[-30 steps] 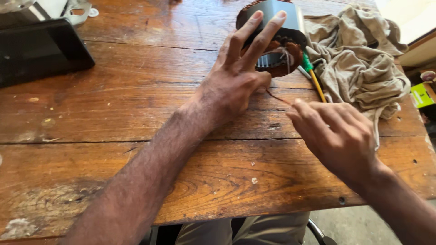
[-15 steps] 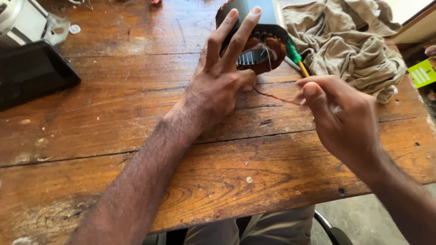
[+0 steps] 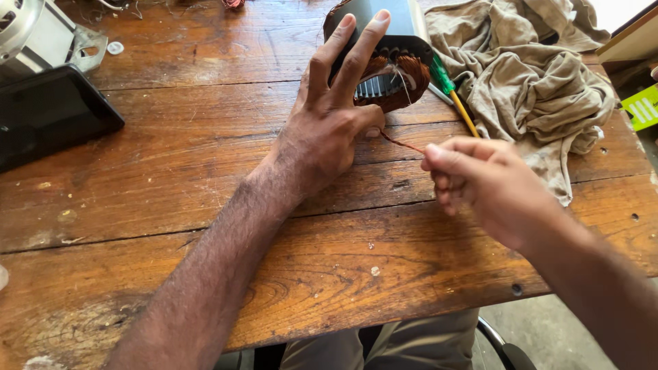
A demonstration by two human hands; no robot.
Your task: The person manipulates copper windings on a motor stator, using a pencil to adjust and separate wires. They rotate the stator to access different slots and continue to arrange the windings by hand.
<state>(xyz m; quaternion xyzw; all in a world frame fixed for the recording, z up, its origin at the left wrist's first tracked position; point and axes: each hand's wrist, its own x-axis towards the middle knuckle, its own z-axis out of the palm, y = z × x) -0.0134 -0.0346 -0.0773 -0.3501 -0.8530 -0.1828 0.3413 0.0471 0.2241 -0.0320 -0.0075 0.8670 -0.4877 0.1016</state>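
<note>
Worn wooden plank table (image 3: 171, 171): scratched, stained, with seams between boards and small holes near the right edge.

Far left, top corner: grey metal motor housing (image 3: 31, 34), with a flat black case (image 3: 51, 116) lying just below it.

Centre: left hand (image 3: 329, 123), fingers spread wide, two of them laid flat over the dark stator (image 3: 384, 55), which lies on the table near the far edge. Copper windings (image 3: 404, 79) show at its near end.

Right of centre: a thin copper wire (image 3: 401, 142) runs from the windings to the right hand (image 3: 486, 185), whose fingers are curled and pinched around the wire's end.

Beside the stator: screwdriver (image 3: 456, 103), green and yellow handle, partly under a crumpled beige cloth (image 3: 528, 82).

Below the table edge: grey concrete floor (image 3: 521, 322).
</note>
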